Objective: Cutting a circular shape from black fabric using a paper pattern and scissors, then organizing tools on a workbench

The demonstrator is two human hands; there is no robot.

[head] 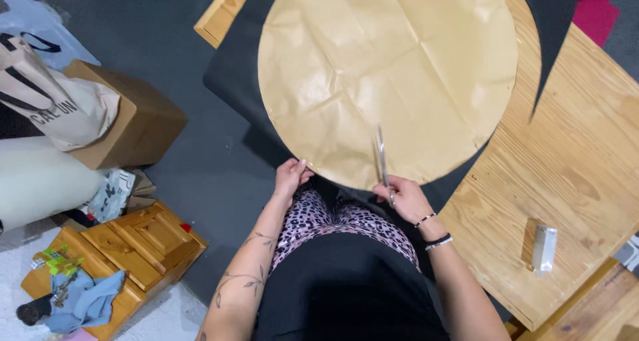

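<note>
1. Centrally, a large round sheet of brown paper [386,68], creased in crossing folds, lies flat over black fabric [233,81] on a pale wooden table [572,168]; its near edge hangs toward the person's lap.
2. Scissors [382,158] rest with their blades lying on the paper near its lower rim, pointing away from the person.
3. The right hand [403,196] is closed around the scissor handles, grasping them at the paper's edge; two bracelets, one beaded and one dark, circle that wrist.
4. The left hand [291,176] pinches the paper's near rim with curled fingers, just left of the scissors; the forearm carries a vine tattoo.
5. Black fabric spreads beyond the paper on the left and drapes off the table's near side, and a pointed black piece [549,41] lies across the table's upper right.
6. On the bare wood to the right, well apart from the paper, sits a small silvery block [544,248].
7. Below the table runs a dark grey floor [166,28].
8. At the left stand a cardboard box [140,121], a beige tote bag [60,108] leaning on it, and a low wooden cabinet [133,248] with a blue cloth [86,301] and small clutter on top.
</note>
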